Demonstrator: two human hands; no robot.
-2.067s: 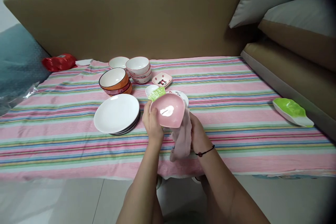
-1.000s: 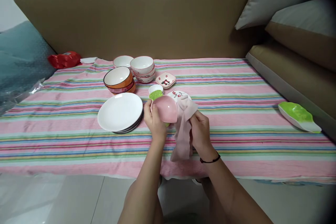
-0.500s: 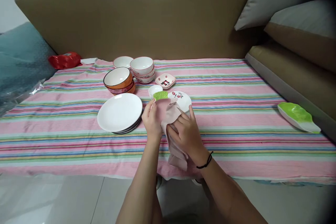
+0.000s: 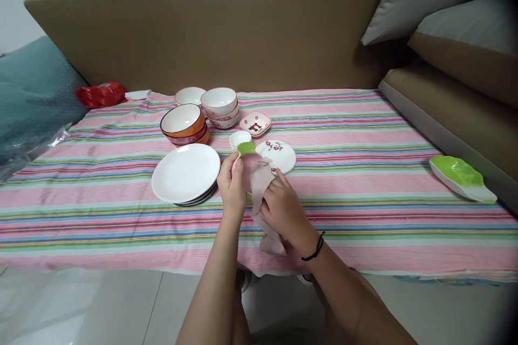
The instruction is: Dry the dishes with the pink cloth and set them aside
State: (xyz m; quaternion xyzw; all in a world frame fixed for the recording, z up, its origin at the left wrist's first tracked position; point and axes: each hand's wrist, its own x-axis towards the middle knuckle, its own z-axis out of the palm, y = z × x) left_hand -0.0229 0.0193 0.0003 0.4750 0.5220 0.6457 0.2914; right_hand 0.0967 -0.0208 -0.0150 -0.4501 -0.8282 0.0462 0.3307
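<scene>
My left hand (image 4: 232, 187) is closed on the left edge of a pink dish (image 4: 246, 163) with a green leaf-shaped end, held up over the striped cloth. My right hand (image 4: 285, 208) grips a pale pinkish-grey wiping cloth (image 4: 261, 182) and presses it against the dish's right side. Part of this cloth hangs below the right hand. The wiping cloth and fingers hide much of the dish. Just behind lies a white plate with red flowers (image 4: 283, 155), and small white bowls (image 4: 239, 138) stand beyond the dish's green end.
White plates (image 4: 186, 172) are stacked at left, with orange bowls (image 4: 182, 121) and white red-rimmed bowls (image 4: 219, 102) behind. A square pink dish (image 4: 255, 123) sits at the back. Far right lies a green leaf-shaped dish (image 4: 459, 172). Cushions (image 4: 465, 54) border the right side.
The wiping cloth and my right hand have shifted slightly left and down across the dish. The dish is tilted a little differently, and a green bit now shows at its lower edge.
</scene>
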